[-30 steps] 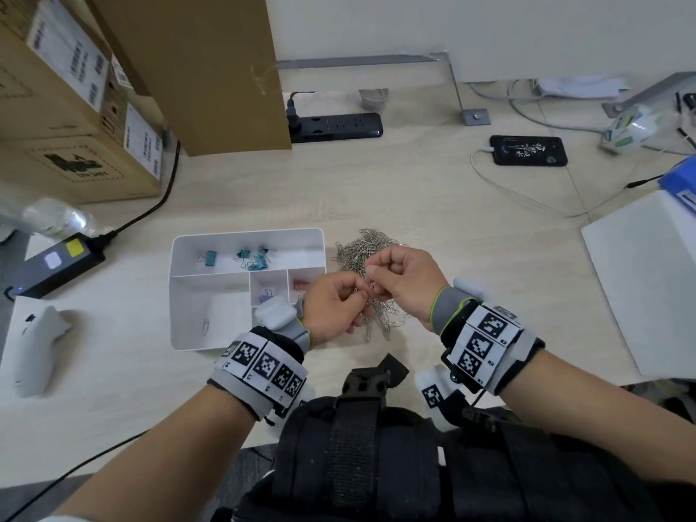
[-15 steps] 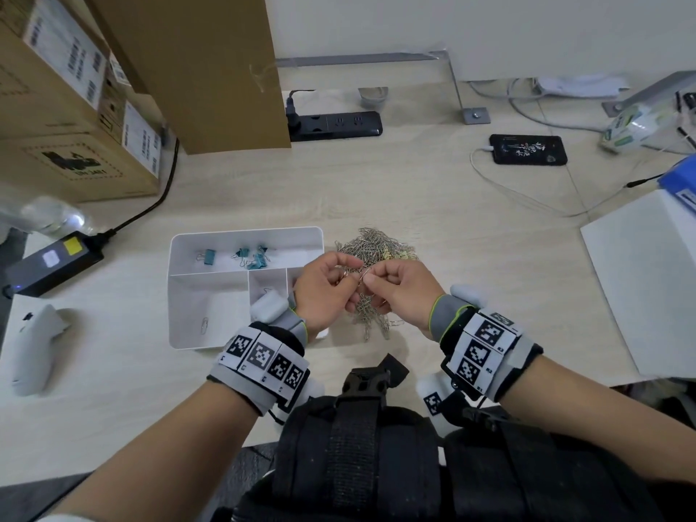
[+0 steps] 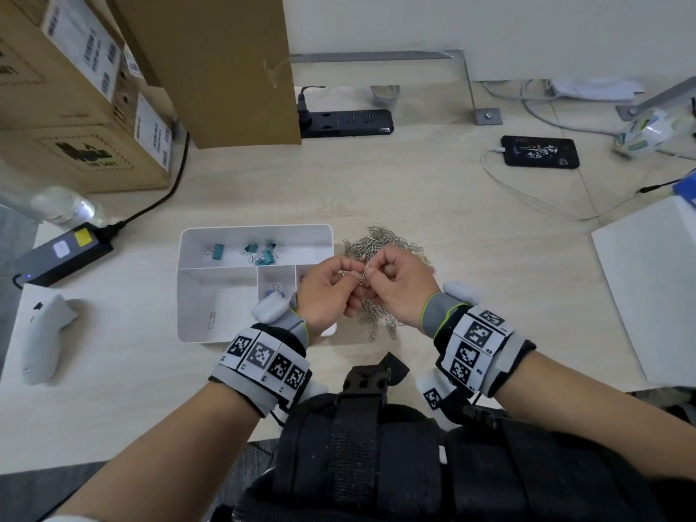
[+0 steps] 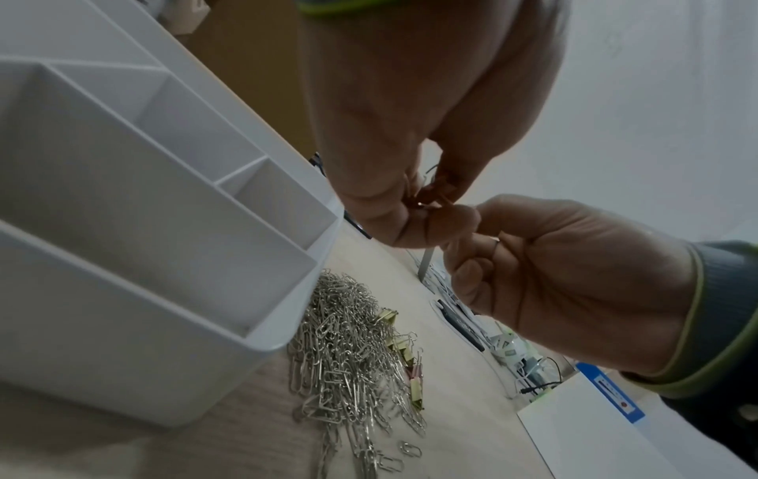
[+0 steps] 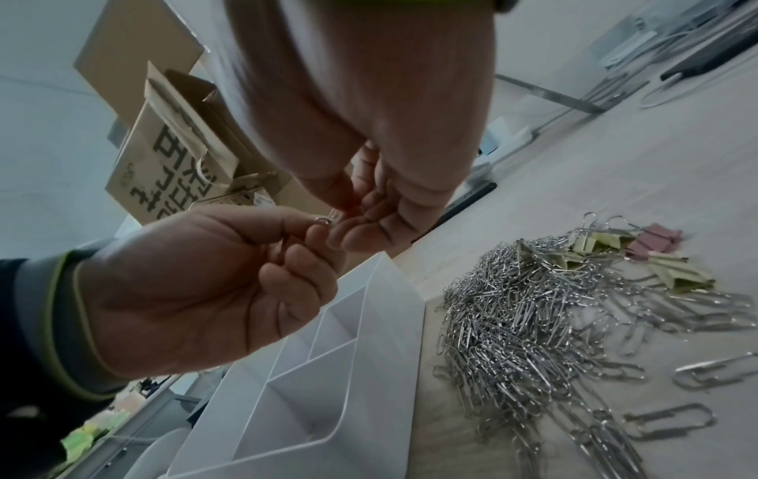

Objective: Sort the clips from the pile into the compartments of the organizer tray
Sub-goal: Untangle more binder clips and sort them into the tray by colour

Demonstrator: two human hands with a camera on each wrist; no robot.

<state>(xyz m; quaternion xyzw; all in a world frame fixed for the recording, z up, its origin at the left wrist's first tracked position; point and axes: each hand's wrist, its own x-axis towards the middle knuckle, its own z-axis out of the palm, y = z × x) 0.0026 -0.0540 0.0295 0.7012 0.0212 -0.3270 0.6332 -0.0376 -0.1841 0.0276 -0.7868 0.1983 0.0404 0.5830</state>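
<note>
A white organizer tray (image 3: 180,295) stands left of a pile of silver paper clips (image 3: 388,238). Both hands hover above the pile's near-left edge. My left hand (image 3: 354,281) and right hand (image 3: 371,275) pinch one small silver paper clip (image 3: 362,277) between their fingertips; its loop (image 5: 325,220) shows in the right wrist view. How many clips hang together there I cannot tell. The tray's far compartment holds teal binder clips (image 3: 260,253), a small middle one a bluish binder clip (image 3: 275,292), the near left one a paper clip (image 3: 212,319). Yellow (image 5: 595,244) and pink binder clips (image 5: 654,241) lie at the pile's far side.
Cardboard boxes (image 3: 75,107) stand at the far left, with a power strip (image 3: 346,122) behind. A charging phone (image 3: 540,151) lies far right, a white board (image 3: 651,288) at the right edge. A black adapter (image 3: 64,254) and a white controller (image 3: 45,337) lie left of the tray.
Both hands moved a little away from me, over the pile, and stayed together. They keep pinching the same clip, with small shifts of the fingers.
</note>
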